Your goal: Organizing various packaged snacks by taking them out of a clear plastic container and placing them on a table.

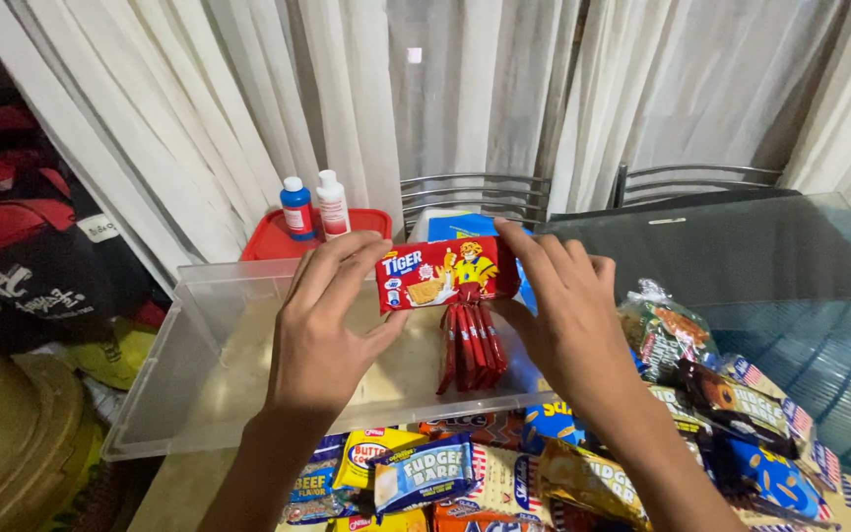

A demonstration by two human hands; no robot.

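Looks like a home: long pale curtains (504,89) behind, metal chair backs (475,192) at a glass-topped bench (819,325), bags (22,266) heaped in the corner, snack packets (504,473) piled up.

A red biscuit packet (447,273) is held level, lengthwise, over a clear plastic bin (199,365).

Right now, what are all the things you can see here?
Red snack pack: one, red, held over the bin.
Red packs: a few, standing in the bin.
Clear plastic bin: one, see-through, on the table.
Bottles: two, blue and white, on the red lid.
Red lid: one, behind the bin.
Snack packets: many, mixed colours, front and right.
Chairs: two, metal, by the curtain.
Curtain: white, behind.
Left hand, right hand: both hold the red snack pack.
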